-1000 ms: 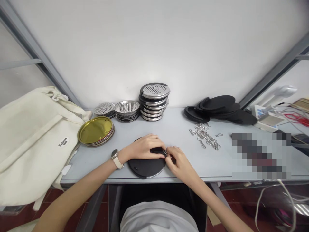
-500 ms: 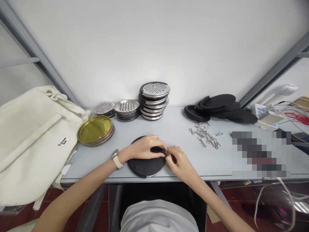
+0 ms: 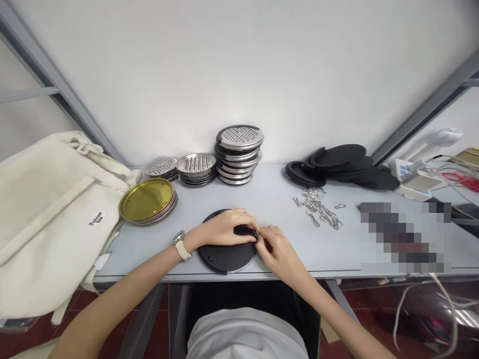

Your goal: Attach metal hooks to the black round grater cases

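A round black disc with a metal edge lies on the grey table right in front of me. My left hand, with a watch on its wrist, lies curled over the disc's far edge and presses it down. My right hand is at the disc's right rim, its fingers pinched on a small metal clip where it meets the rim. The two hands' fingertips almost touch there.
Several loose metal clips lie to the right, behind them a pile of black discs. At the back stand stacks of perforated metal discs, with gold lids left. A cream bag fills the left side.
Both hands stay at the disc's right rim with only slight finger movement on the clip. The view has tilted a little.
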Available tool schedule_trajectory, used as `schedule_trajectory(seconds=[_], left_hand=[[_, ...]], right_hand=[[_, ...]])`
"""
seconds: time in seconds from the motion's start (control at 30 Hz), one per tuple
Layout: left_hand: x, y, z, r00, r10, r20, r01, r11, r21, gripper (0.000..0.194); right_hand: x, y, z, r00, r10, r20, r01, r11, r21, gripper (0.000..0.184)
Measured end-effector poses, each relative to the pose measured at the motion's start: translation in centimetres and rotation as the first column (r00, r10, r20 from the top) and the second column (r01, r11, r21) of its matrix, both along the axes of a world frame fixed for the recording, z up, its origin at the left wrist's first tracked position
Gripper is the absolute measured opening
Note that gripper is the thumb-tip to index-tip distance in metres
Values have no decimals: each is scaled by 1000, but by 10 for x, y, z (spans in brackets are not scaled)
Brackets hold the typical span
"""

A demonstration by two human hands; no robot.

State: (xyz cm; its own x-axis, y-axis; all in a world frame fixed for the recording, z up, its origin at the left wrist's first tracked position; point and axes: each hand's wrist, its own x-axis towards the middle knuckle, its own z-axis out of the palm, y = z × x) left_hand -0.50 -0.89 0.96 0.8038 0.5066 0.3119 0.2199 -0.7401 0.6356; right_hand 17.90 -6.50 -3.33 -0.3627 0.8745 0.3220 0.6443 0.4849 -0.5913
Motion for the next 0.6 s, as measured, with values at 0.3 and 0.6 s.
schedule_trajectory(seconds=[0.3,0.6], left_hand=[[0,1,-2,1000,6,-14,-6,1000,31,12],[-1,1,-2,1000,4,-29,-3,999,44,13]], right_hand=[[1,1,-2,1000,-14,-3,14,1000,-20,21],[1,2,-2,1000,-18,-7,18,1000,-10,22]])
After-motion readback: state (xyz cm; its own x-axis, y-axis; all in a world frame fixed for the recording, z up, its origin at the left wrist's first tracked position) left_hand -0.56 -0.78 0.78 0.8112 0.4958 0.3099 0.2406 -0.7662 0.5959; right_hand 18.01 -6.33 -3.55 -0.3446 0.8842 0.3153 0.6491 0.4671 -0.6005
